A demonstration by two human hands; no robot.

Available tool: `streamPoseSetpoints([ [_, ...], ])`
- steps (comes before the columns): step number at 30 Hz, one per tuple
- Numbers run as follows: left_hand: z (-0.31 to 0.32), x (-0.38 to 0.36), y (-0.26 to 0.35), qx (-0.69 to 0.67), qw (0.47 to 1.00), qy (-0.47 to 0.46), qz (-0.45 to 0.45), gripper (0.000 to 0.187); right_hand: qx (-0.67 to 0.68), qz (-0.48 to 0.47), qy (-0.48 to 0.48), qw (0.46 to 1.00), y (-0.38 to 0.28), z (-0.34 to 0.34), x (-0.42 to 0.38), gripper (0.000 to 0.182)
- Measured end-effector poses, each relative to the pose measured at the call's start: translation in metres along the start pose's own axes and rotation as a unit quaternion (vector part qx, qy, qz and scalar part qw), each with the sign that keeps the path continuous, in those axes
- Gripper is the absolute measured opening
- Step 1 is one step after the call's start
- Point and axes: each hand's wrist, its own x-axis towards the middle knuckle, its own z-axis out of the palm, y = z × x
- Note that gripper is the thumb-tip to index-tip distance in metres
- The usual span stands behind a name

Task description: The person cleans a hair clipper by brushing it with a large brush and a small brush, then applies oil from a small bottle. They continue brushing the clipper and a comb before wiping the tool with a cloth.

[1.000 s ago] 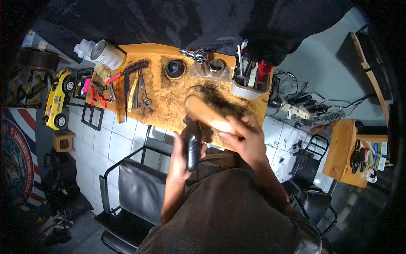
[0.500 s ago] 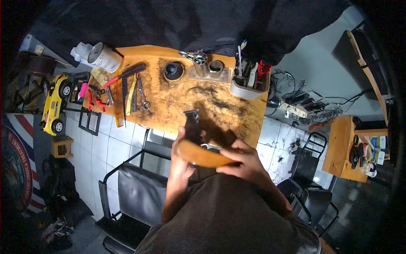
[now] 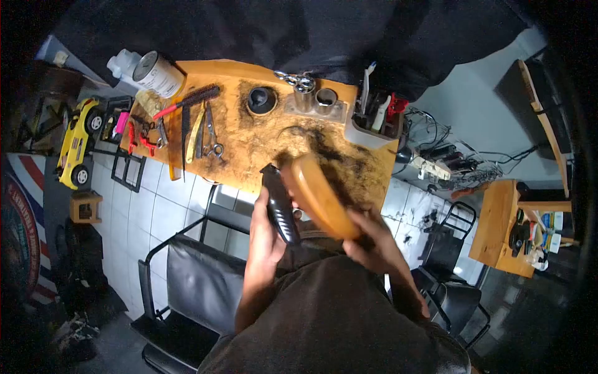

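Observation:
My left hand (image 3: 265,232) is wrapped round a black hair clipper (image 3: 280,209), its blade end pointing away from me toward the table. In my right hand (image 3: 372,242) is a brush with a curved, light wooden back (image 3: 321,194), gripped at its near end. The brush's far end sits right beside the clipper's head, and its bristle side is mostly hidden. Both hands are in front of my body at the near edge of the wooden table (image 3: 249,146), which has dark hair clippings (image 3: 324,146) scattered over it.
On the table lie a red-handled brush (image 3: 196,100), scissors (image 3: 212,134), a yellow-handled razor (image 3: 195,134) and red clips (image 3: 146,144). Farther back stand a black round container (image 3: 261,100), metal cups (image 3: 304,96) and a grey bin (image 3: 370,134). A black chair (image 3: 205,280) is at the left.
The brush has swung from lying crosswise over the clipper to pointing away from me beside it. The clipper now shows its full ribbed body.

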Motion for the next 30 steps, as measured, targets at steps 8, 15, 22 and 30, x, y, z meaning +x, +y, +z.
streamPoseSetpoints([
  [8, 0.028, -0.012, -0.014, 0.173, 0.981, 0.059, 0.057, 0.054, 0.148, 0.215, -0.086, 0.962, -0.027, 0.022, 0.014, 0.054],
  [15, 0.017, -0.013, -0.019, 0.143, 0.987, -0.039, 0.063, 0.027, 0.096, 0.169, 0.058, 0.979, -0.022, 0.021, 0.042, 0.051],
  [22, 0.001, 0.0, -0.002, 0.053, 0.995, 0.061, 0.05, 0.048, 0.09, 0.116, -0.045, 0.988, -0.002, 0.012, -0.006, 0.053],
  [30, 0.019, -0.011, -0.032, 0.284, 0.951, -0.072, 0.097, 0.034, -0.011, 0.057, 0.078, 0.995, -0.012, 0.015, 0.024, 0.052],
])
